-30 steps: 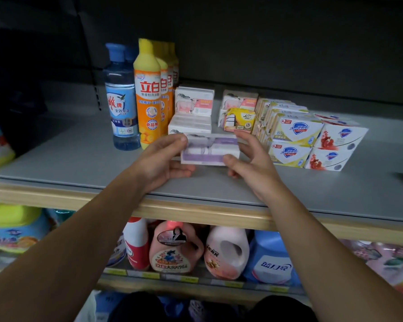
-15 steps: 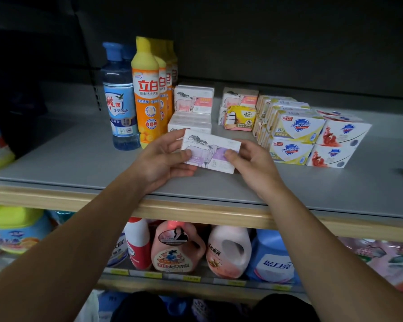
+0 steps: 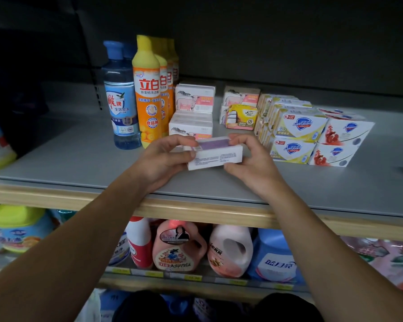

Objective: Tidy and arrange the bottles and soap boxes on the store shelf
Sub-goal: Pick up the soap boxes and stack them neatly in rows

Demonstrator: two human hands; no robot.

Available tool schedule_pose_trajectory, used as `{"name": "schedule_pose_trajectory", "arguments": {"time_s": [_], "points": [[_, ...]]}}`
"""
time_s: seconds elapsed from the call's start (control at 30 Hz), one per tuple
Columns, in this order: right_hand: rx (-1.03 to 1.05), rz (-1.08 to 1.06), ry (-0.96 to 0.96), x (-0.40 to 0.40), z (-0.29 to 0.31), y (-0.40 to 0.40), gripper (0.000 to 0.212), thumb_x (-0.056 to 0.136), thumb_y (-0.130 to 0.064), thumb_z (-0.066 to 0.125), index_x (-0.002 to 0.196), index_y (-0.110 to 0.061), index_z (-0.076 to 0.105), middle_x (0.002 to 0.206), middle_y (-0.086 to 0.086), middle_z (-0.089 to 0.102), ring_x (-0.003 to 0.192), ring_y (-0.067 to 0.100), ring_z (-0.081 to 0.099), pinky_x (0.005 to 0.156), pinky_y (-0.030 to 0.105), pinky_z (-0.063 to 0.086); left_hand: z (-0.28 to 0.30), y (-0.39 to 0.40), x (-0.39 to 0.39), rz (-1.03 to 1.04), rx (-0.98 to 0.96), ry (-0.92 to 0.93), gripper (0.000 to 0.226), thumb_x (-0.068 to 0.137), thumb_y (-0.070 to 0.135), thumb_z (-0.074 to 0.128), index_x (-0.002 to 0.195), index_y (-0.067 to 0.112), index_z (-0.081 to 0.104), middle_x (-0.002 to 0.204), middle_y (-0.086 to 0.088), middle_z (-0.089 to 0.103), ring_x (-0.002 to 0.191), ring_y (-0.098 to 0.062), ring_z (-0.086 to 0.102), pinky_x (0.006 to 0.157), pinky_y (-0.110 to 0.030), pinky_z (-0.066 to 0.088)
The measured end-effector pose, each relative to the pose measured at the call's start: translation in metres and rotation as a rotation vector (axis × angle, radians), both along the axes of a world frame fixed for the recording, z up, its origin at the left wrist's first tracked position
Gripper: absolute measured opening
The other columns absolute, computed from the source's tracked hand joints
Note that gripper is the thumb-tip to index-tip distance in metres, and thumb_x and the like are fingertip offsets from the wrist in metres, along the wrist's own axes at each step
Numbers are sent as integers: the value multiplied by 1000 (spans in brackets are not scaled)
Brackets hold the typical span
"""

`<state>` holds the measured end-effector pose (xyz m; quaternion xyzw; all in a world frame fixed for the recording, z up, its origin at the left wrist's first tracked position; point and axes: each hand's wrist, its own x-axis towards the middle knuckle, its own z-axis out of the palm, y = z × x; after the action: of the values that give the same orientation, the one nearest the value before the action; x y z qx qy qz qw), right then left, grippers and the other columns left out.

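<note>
Grey store shelf (image 3: 79, 159) carries the scene: above it, left hand (image 3: 163, 161) and right hand (image 3: 249, 161) pinch a white soap box (image 3: 215, 155) by its ends, purple panel up, fine print unreadable. Behind stand Safeguard boxes (image 3: 298, 126) and an orange 立白 bottle (image 3: 147, 94).

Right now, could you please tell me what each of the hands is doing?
Left hand: holding the soap box by its left end.
Right hand: holding its right end.
</note>
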<state>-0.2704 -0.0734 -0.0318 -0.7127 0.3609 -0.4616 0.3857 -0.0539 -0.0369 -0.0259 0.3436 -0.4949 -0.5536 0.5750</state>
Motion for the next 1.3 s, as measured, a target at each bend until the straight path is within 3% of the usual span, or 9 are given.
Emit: {"name": "schedule_pose_trajectory", "arguments": {"time_s": [0.23, 0.37, 0.5, 0.7, 0.83, 0.93, 1.07, 1.2, 1.3], "points": [[-202, -31, 115, 4, -3, 0, 58, 73, 11, 68, 112, -29, 54, 118, -22, 46, 111, 14, 59, 91, 33, 55, 1, 0, -1, 4, 0, -12, 31, 69, -4, 66, 99, 4, 64, 110, -8, 68, 103, -24, 68, 83, -32, 58], [-215, -135, 91, 1, -2, -1, 47, 75, -2, 75, 110, -28, 57, 104, -14, 62, 89, 12, 63, 76, 21, 52, 3, 3, -3, 15, -4, -24, 42, 69, -1, 67, 110, 6, 63, 125, -16, 61, 111, -30, 63, 90, -38, 56], [-202, -206, 66, 0, -1, -1, 36, 81, -15, 75, 109, -31, 59, 91, -18, 64, 56, 2, 50, 58, 15, 43, 3, 7, -8, 128, -30, -167, 24, 85, 9, 66, 107, 16, 67, 110, -7, 70, 72, -23, 69, 65, -31, 60], [-160, -252, 131, -1, -1, 0, 30, 87, -20, 71, 115, -25, 62, 79, -18, 63, 52, -5, 53, 53, 8, 38, 4, 9, -14, 227, -54, -401, 22, 94, 7, 59, 115, 5, 64, 111, -10, 67, 63, -27, 66, 56, -28, 57], [-116, -283, 182, -1, 0, -1, 28, 86, -28, 71, 112, -29, 62, 87, -12, 65, 61, -5, 56, 57, 7, 39, 7, 11, -19, 290, -67, -478, 26, 94, 6, 59, 120, 5, 62, 110, -12, 69, 60, -30, 65, 53, -29, 57], [-135, -320, 268, 1, 4, -2, 39, 84, -32, 72, 121, -25, 61, 113, -4, 62, 94, 10, 58, 82, 19, 47, 8, 11, -16, 365, -34, -541, 34, 92, 13, 63, 126, 8, 60, 113, -7, 68, 63, -30, 66, 56, -33, 59], [-304, -288, 505, 7, 14, 1, 50, 81, -34, 73, 128, -22, 60, 123, 0, 58, 118, 22, 51, 102, 35, 41, 7, 8, 12, 513, -173, -1045, 39, 88, 30, 66, 126, 20, 62, 112, 5, 69, 80, -16, 67, 77, -28, 52], [-316, -166, 780, 12, 32, -8, 50, 84, -36, 70, 131, -23, 56, 121, 1, 60, 113, 19, 53, 89, 27, 40, -4, 8, 35, 431, -263, -1482, 51, 90, 48, 54, 129, 15, 62, 126, -7, 65, 112, -26, 60, 95, -35, 48], [-292, -129, 848, 12, 49, -14, 42, 81, -35, 75, 119, -25, 60, 113, -3, 63, 104, 17, 56, 83, 30, 43, -12, 4, 38, 318, -195, -1623, 68, 88, 62, 29, 140, 25, 51, 147, 1, 48, 134, -23, 41, 110, -41, 35]]}}
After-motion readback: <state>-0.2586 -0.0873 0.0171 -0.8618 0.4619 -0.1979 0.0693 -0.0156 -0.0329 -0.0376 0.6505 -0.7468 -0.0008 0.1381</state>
